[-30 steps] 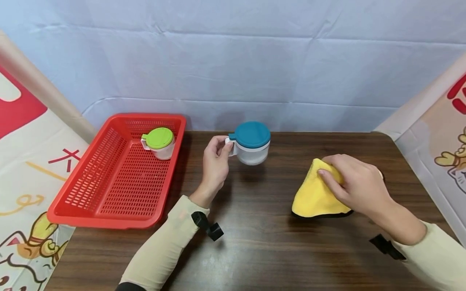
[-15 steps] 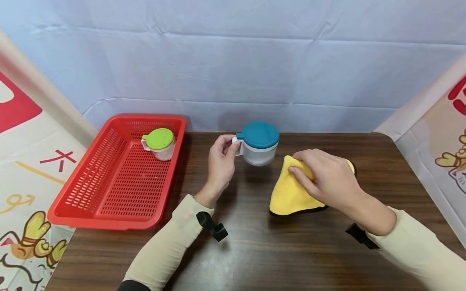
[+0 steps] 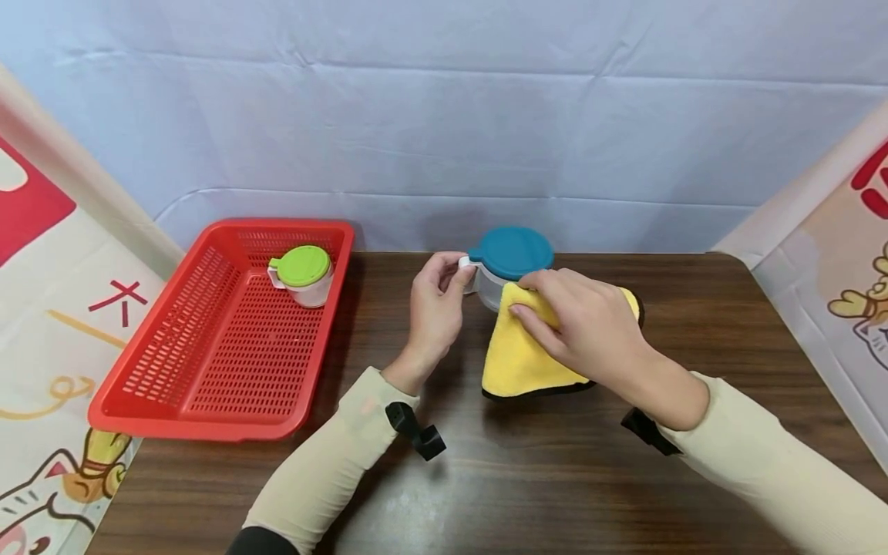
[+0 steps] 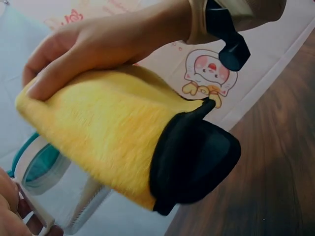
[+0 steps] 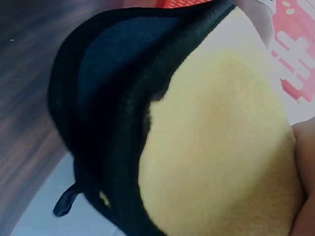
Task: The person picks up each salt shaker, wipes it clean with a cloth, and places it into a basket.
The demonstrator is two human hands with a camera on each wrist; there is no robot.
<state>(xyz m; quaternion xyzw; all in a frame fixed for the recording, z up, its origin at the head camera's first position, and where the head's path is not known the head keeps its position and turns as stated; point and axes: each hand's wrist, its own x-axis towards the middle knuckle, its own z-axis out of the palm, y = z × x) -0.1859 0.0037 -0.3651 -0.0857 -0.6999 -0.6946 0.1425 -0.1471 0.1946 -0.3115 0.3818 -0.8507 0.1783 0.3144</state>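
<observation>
A clear jar (image 3: 489, 291) with a blue lid (image 3: 516, 252) is held by its white handle (image 3: 469, 267) between the thumb and fingers of my left hand (image 3: 437, 308). It appears lifted a little off the table. My right hand (image 3: 590, 324) grips a folded yellow cloth (image 3: 522, 351) with dark edging, its near corner hanging down. The cloth lies in front of the jar and covers part of its side; whether they touch I cannot tell. In the left wrist view the cloth (image 4: 108, 132) spreads over the jar (image 4: 74, 196). The right wrist view shows the cloth's dark underside (image 5: 108, 78).
A red perforated basket (image 3: 305, 370) stands at the left of the brown wooden table (image 3: 486, 493). In its far right corner sits a smaller jar with a green lid (image 3: 304, 266). Behind the table hangs a pale cloth backdrop (image 3: 444, 116).
My right hand has carried the yellow cloth leftward, up in front of the jar. The left hand has shifted slightly right with the blue-lidded jar. The basket has stayed put.
</observation>
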